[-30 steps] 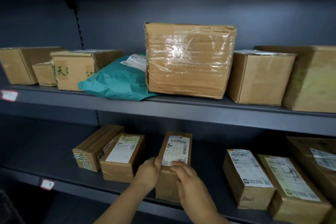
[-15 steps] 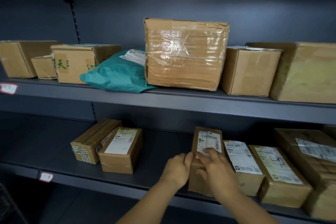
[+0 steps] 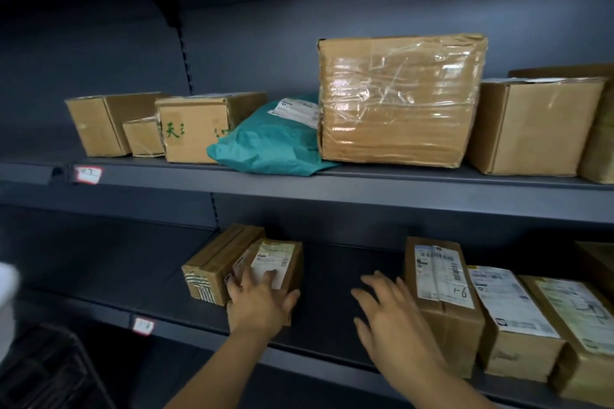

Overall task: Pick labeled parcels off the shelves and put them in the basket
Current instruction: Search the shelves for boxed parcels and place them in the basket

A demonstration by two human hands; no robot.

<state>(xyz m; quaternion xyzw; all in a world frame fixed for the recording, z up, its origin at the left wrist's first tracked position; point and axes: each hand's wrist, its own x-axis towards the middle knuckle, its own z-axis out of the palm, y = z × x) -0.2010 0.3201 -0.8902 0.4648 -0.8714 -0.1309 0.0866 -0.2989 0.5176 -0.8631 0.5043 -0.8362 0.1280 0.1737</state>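
left hand [image 3: 262, 305] moved onto small labelled box [image 3: 279, 262], right hand [image 3: 392, 319] released narrow parcel [image 3: 442, 292]

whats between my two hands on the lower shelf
Only bare shelf: the left hand rests on a small labelled parcel, the right hand is beside the tall parcel. The head view shows it.
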